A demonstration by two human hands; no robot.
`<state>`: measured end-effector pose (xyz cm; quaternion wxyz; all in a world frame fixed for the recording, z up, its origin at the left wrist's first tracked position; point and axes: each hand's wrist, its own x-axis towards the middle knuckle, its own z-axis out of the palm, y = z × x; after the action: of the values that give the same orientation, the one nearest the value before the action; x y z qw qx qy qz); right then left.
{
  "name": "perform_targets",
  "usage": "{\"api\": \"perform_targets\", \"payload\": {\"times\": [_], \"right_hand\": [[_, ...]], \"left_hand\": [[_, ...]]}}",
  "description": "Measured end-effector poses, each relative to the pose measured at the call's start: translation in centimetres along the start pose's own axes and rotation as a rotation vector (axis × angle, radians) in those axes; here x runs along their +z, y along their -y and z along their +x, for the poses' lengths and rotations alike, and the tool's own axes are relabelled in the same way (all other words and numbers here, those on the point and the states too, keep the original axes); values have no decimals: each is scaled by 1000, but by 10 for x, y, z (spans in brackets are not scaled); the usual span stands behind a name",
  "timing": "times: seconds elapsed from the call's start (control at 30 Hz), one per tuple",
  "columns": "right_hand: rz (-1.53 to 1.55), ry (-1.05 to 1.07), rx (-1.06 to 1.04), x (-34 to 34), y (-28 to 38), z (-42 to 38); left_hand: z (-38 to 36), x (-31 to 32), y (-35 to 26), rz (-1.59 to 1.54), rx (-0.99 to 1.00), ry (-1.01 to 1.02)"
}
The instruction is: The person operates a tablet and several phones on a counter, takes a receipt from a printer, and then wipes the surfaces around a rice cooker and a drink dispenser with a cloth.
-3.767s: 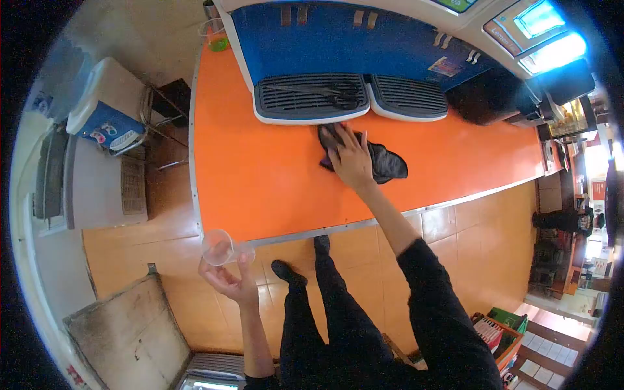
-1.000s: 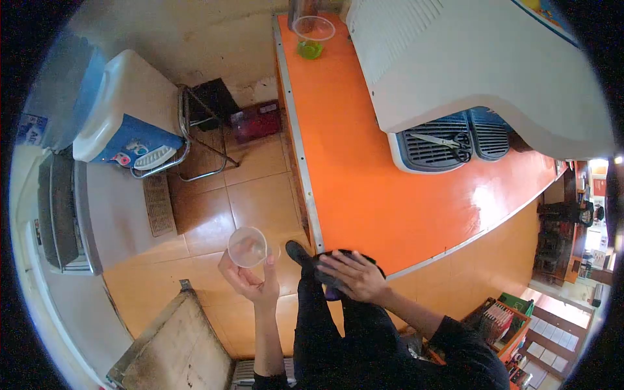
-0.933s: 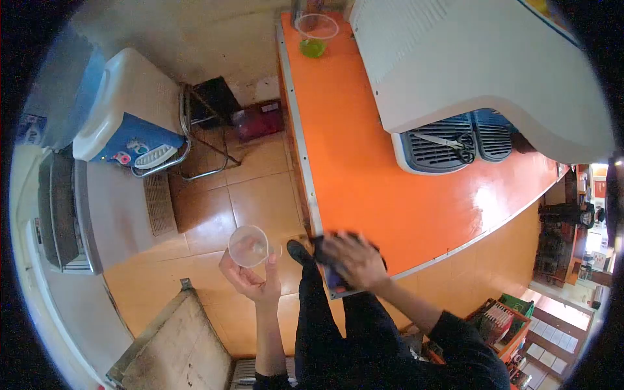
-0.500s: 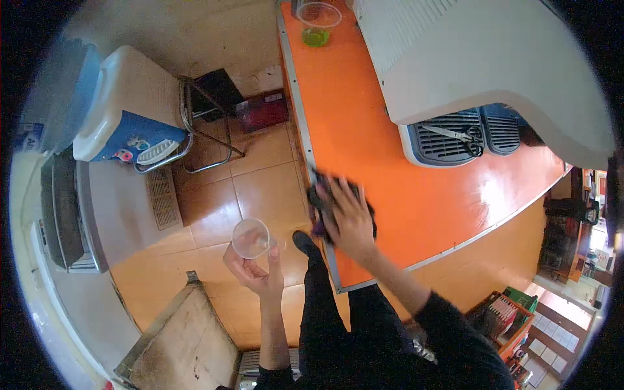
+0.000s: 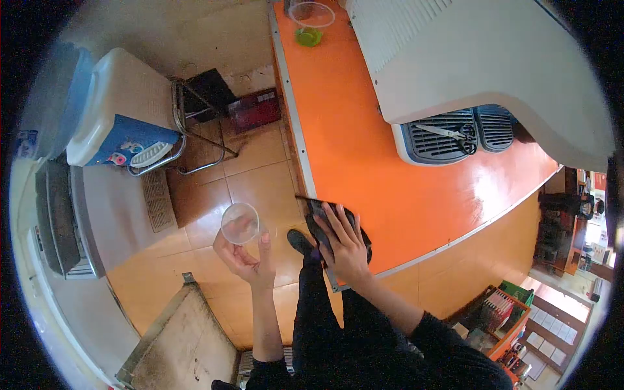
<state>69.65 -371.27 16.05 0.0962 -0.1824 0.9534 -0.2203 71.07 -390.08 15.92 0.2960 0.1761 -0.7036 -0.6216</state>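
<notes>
A clear plastic cup [image 5: 240, 223] is in my left hand [image 5: 246, 259], held over the tiled floor to the left of the counter. My right hand [image 5: 344, 250] lies with spread fingers on a dark cloth [image 5: 318, 224], pressing it on the near left corner of the orange counter [image 5: 344, 149]. Part of the cloth hangs past the counter's metal edge. Near the far end of the counter stands a clear container [image 5: 311, 14] beside something green [image 5: 308, 37].
A large white machine [image 5: 468, 65] stands on the counter, with scissors [image 5: 442, 132] on its drip tray [image 5: 432, 153]. At left, a white and blue water dispenser [image 5: 130, 110] rests on a metal stand [image 5: 208, 166]. A crate of items [image 5: 497, 312] is at lower right.
My right hand and the cloth have moved down toward the counter's near corner. The cup in my left hand has shifted slightly left and up.
</notes>
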Motion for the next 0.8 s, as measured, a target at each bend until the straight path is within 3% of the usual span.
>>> {"api": "perform_targets", "payload": {"times": [0.13,0.33,0.43,0.53,0.67,0.73,0.8], "right_hand": [[-82,-59,-14,8,-9,45],[-86,-537,-113,13,-31,263],[-142,-616,-104,19,-30,276],[-97,-396,-110,20,-17,177],[-104,107,-129,22,7,-24],[-159,111,-243,27,0,-87],[-147,126,-234,22,-4,-79]], "left_hand": [[5,-4,-1,29,25,12],[8,-12,3,87,76,1],[1,-16,6,70,52,2],[-4,-15,9,34,54,-44],[-6,-28,13,85,43,65],[-4,-27,11,64,22,50],[1,-24,10,61,34,47]]}}
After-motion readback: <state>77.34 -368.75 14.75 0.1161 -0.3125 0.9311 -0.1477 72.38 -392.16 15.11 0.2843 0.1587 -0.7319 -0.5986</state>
